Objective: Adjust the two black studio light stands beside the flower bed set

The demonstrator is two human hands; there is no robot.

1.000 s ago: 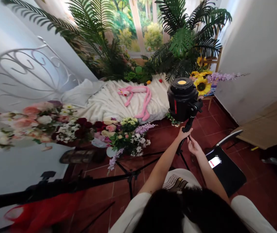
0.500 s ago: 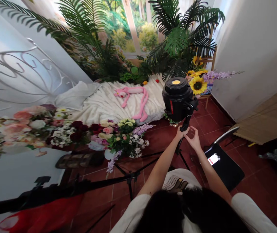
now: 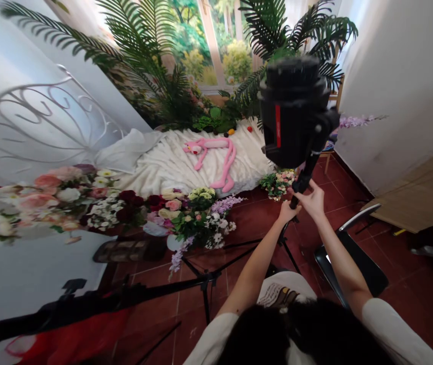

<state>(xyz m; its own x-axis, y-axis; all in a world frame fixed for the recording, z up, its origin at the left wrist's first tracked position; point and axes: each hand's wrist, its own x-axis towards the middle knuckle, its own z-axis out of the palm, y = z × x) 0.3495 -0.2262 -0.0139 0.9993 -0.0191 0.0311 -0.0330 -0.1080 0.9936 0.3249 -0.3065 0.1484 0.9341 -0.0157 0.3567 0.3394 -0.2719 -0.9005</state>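
Note:
A black studio light [image 3: 290, 119] with a red stripe stands on top of a light stand [image 3: 294, 203] in front of me. My left hand [image 3: 286, 212] is wrapped round the stand's pole, some way below the lamp. Slightly higher, my right hand [image 3: 312, 203] grips the upper part of the stand near the bracket, thumb and fingers closed on it. Part of the pole is hidden by my fingers. The stand's lower legs spread over the red tiles between my arms.
Flowers [image 3: 197, 218] line the front of a white-draped bed [image 3: 151, 162] bearing a pink plush toy [image 3: 220, 144]. To my right is a black chair [image 3: 364, 266]. Another black stand [image 3: 125, 296] crosses at lower left. Palm leaves [image 3: 136, 40] rise behind, and a white wall [image 3: 402, 76] stands right.
The studio light has risen and now looms larger, covering the sunflowers. My right hand has closed on the upper stand, above my left hand, which has slipped slightly lower in view.

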